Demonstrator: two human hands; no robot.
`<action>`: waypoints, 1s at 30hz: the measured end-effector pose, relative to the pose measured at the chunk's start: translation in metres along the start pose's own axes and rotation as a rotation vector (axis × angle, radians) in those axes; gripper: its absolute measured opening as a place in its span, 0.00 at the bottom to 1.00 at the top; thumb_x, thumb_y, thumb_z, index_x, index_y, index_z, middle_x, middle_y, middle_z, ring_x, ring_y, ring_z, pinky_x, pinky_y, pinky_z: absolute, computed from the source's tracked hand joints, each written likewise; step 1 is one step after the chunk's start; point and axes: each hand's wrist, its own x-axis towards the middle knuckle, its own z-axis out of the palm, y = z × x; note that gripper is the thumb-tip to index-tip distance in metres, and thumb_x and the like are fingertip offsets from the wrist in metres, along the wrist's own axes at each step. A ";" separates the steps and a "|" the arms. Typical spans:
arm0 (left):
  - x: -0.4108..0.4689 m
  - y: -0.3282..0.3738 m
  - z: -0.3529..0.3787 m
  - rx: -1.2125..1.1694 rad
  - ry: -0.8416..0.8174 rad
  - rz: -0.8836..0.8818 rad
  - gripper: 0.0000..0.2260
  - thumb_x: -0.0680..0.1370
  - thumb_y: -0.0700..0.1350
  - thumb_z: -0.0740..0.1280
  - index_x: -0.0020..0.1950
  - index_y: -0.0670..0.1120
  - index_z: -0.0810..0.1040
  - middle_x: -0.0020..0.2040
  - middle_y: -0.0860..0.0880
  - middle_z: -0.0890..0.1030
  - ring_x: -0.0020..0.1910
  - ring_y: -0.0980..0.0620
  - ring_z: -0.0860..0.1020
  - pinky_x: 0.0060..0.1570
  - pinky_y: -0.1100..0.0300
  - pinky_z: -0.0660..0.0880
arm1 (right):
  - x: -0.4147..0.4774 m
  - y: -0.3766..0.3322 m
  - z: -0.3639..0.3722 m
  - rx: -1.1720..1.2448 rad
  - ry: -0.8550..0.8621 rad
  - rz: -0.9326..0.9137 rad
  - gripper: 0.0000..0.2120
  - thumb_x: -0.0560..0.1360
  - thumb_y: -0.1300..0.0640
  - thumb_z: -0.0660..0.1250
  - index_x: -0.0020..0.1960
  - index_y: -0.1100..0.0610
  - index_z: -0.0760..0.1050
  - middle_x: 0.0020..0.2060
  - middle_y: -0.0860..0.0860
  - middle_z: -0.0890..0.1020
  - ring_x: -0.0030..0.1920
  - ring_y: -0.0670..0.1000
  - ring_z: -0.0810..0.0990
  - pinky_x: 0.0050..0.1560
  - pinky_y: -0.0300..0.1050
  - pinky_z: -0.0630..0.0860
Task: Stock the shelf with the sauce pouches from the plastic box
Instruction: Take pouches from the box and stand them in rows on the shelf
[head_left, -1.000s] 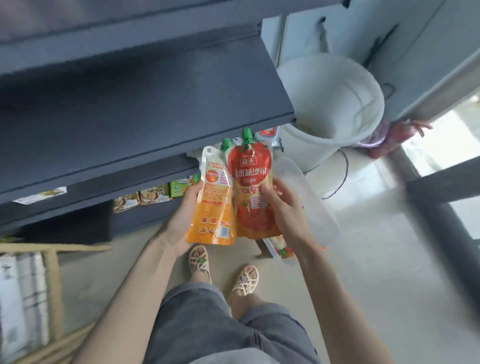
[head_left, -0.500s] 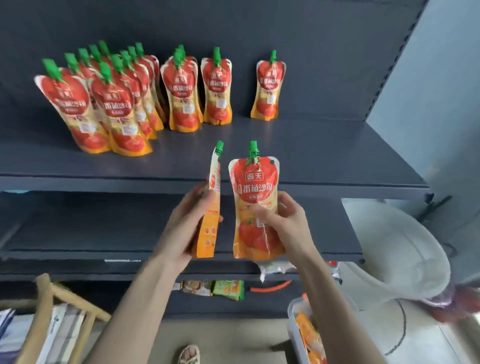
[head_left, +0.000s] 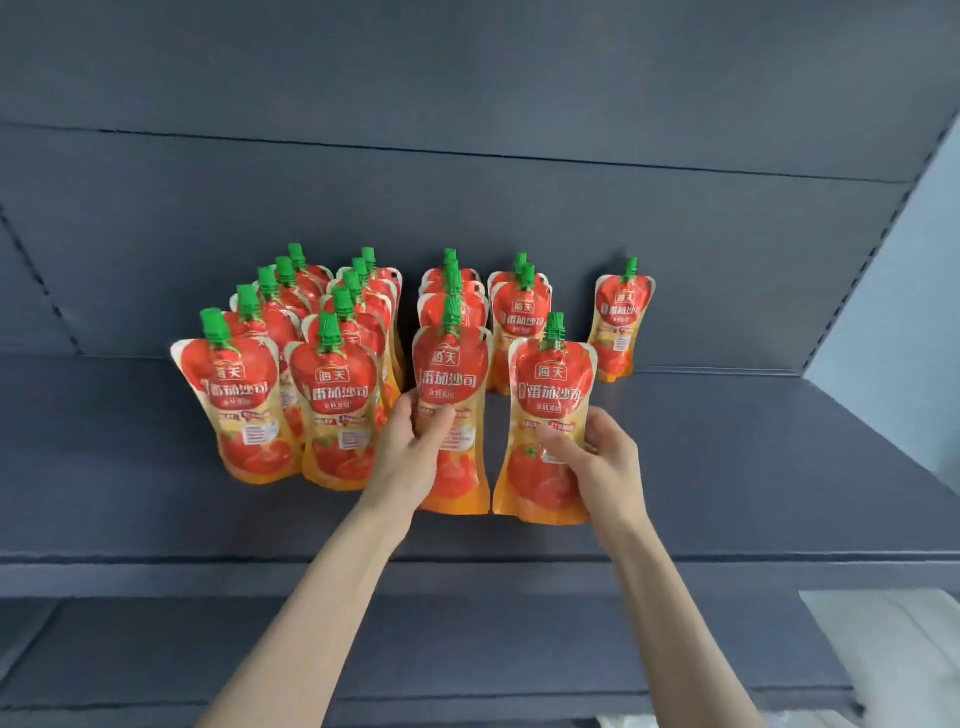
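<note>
Two red-and-orange tomato sauce pouches with green caps stand upright at the front of the dark grey shelf (head_left: 727, 467). My left hand (head_left: 410, 457) grips the left pouch (head_left: 452, 374) at its middle, in line with the third row. My right hand (head_left: 597, 457) grips the right pouch (head_left: 553, 384), in front of the fourth row. Several more pouches (head_left: 332, 384) stand in rows behind and to the left. A single pouch (head_left: 621, 322) stands alone at the back right. The plastic box is out of view.
The shelf's back panel (head_left: 467, 208) rises behind the pouches. A lower shelf (head_left: 467, 649) runs beneath my forearms. A pale wall (head_left: 909, 260) borders the right side, and a white object (head_left: 893, 649) shows at the bottom right.
Both hands rose from in front of the shelf edge onto the shelf, carrying the pouches forward. The left pouch has turned to face front. The view tilted upward.
</note>
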 end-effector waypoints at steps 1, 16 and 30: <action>0.008 -0.002 0.001 0.008 0.022 0.028 0.11 0.77 0.51 0.65 0.59 0.57 0.71 0.51 0.61 0.79 0.49 0.65 0.78 0.41 0.69 0.73 | 0.010 0.001 0.001 -0.012 0.012 -0.015 0.10 0.70 0.59 0.74 0.50 0.56 0.77 0.42 0.51 0.86 0.42 0.50 0.85 0.37 0.38 0.78; 0.078 -0.051 0.019 0.204 0.174 0.165 0.19 0.74 0.45 0.70 0.62 0.50 0.68 0.57 0.53 0.76 0.58 0.55 0.74 0.54 0.62 0.73 | 0.102 0.045 0.005 -0.235 -0.075 -0.086 0.16 0.70 0.68 0.71 0.52 0.54 0.73 0.49 0.54 0.81 0.48 0.50 0.81 0.47 0.40 0.78; 0.079 -0.061 0.017 0.332 0.214 0.204 0.24 0.76 0.46 0.68 0.70 0.46 0.64 0.65 0.47 0.73 0.61 0.54 0.71 0.57 0.60 0.69 | 0.115 0.067 0.014 -0.502 0.026 -0.094 0.22 0.72 0.63 0.71 0.63 0.59 0.67 0.56 0.54 0.79 0.55 0.53 0.78 0.53 0.43 0.73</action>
